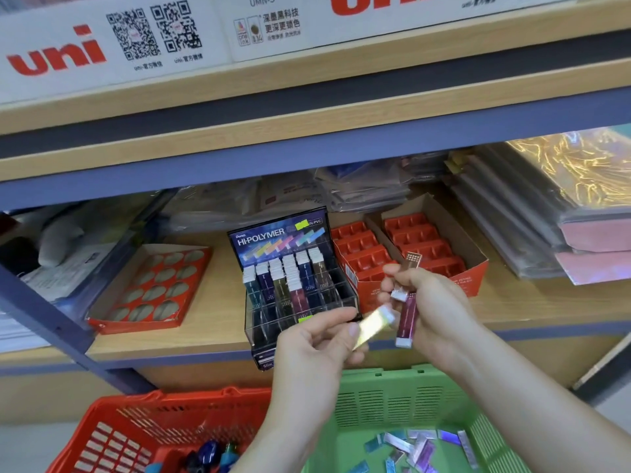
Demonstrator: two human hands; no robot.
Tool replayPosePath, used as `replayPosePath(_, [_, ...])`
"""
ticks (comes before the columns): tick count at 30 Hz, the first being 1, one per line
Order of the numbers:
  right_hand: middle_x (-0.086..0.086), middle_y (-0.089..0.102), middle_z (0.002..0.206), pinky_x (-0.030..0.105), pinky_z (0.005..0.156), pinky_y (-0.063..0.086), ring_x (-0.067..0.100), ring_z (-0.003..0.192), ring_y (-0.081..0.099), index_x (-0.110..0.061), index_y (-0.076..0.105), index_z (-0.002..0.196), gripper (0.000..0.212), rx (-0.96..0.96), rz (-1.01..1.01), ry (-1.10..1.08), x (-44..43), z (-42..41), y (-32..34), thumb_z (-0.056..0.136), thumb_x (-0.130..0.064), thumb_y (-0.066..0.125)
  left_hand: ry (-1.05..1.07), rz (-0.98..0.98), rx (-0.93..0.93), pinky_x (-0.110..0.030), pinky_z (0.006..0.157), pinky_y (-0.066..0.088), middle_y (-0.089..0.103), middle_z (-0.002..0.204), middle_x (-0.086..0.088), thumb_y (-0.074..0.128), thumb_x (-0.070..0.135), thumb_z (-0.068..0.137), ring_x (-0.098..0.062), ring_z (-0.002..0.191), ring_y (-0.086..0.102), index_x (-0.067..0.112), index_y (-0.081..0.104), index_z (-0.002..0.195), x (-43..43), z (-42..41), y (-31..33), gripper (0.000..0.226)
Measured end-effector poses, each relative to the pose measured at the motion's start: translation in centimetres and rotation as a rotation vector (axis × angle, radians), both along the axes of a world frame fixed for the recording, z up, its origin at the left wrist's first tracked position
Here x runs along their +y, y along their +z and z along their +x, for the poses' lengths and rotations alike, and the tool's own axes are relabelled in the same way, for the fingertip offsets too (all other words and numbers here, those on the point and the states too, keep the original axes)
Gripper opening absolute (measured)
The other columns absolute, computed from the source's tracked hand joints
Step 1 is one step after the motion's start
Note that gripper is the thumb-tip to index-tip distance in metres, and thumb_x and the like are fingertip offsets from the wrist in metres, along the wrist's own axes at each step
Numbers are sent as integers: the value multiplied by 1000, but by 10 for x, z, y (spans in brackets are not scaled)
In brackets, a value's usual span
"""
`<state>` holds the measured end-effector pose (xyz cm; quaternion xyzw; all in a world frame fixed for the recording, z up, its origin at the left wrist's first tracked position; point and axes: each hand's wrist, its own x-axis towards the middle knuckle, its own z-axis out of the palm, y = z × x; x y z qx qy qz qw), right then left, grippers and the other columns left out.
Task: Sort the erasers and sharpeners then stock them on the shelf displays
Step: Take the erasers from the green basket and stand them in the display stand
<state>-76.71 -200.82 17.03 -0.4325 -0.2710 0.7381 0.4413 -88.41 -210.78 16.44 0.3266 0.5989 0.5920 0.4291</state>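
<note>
Your left hand (316,341) pinched a gold eraser (371,326); your right hand (435,302) gripped several erasers (406,317), partly hiding the display (290,268), above a green basket (392,374).

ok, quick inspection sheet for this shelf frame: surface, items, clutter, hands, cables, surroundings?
Surface: wooden shelf, partly bare.
Job's things: eraser display, back rows filled, front slots empty; loose erasers in green basket; red basket holds blue items, blurred.
Clutter: empty red tray and red boxes flank the display; plastic-wrapped stock behind.
Hands: left hand pinches a gold eraser; right hand holds a maroon eraser and others.
Cables: nothing seen.
Surroundings: uni signage above.
</note>
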Motion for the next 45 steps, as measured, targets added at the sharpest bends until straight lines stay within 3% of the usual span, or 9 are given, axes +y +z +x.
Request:
replayPosePath(7, [-6, 37, 58, 16, 37, 19, 5, 47, 25, -16, 64, 87, 4, -150, 252, 506, -15, -6, -3, 90, -18, 65, 108, 123, -136, -33, 77, 58, 72, 81, -3, 60, 0, 89, -20, 82, 71, 11, 69, 104, 7, -3, -1, 21])
replayPosePath(16, [1, 50, 55, 13, 44, 33, -1, 42, 40, 10, 60, 80, 26, -472, 564, 596, -19, -15, 0, 83, -11, 74, -75, 47, 285, -36, 65, 54, 73, 87, -8, 73, 18, 81, -23, 68, 64, 25, 75, 89, 5, -32, 12, 11])
replayPosePath(19, [-9, 48, 51, 18, 39, 28, 1, 39, 36, -2, 64, 83, 18, -541, 546, 644, -24, -17, -1, 85, -17, 73, -96, -12, 438, -41, 67, 57, 72, 70, -9, 78, 15, 77, -26, 61, 65, 23, 76, 77, 7, -42, 18, 9])
replayPosePath(22, [-10, 38, 55, 24, 44, 15, 7, 45, 26, -15, 63, 98, 17, -431, 371, 644, -23, -16, -2, 92, -31, 64, -39, 21, 490, -29, 61, 58, 72, 67, -8, 75, 6, 78, -19, 59, 66, 16, 74, 76, 11, -62, 31, 10])
replayPosePath(25, [-3, 44, 62, 20, 40, 17, 8, 48, 31, -10, 65, 111, 22, -265, 168, 525, -16, -13, -2, 96, -23, 55, 126, 55, 621, -23, 62, 58, 72, 67, -2, 74, 9, 81, -14, 61, 69, 16, 73, 80, 26, -99, 41, 8])
replayPosePath(30, [4, 60, 68, 18, 37, 22, 10, 45, 43, -13, 63, 113, 22, -252, 169, 437, -14, -12, -5, 101, -22, 48, 154, 6, 823, -38, 73, 60, 71, 64, 5, 77, 13, 80, -15, 65, 70, 27, 70, 72, 50, -133, 20, 17])
replayPosePath(35, [5, 61, 69, 19, 38, 21, 10, 46, 42, -15, 64, 113, 23, -266, 163, 450, -13, -11, -9, 101, -25, 48, 139, -8, 1031, -24, 70, 52, 67, 75, 13, 76, 21, 81, 0, 69, 61, 24, 72, 81, 63, -135, -1, 4])
replayPosePath(41, [7, 59, 78, 19, 36, 17, 13, 47, 44, -10, 69, 110, 25, -137, 94, 463, -12, -8, -4, 99, -22, 50, -43, 144, 1422, -34, 68, 55, 66, 87, -1, 77, 14, 79, -18, 72, 61, 8, 73, 90, 74, -135, -16, 13])
replayPosePath(45, [8, 62, 80, 20, 40, 16, 11, 43, 40, -21, 71, 113, 39, -88, 132, 553, -8, -12, -9, 95, -46, 48, -61, 108, 1472, -39, 63, 57, 66, 96, -5, 79, 10, 75, -24, 72, 64, 10, 70, 101, 75, -134, -23, 27])
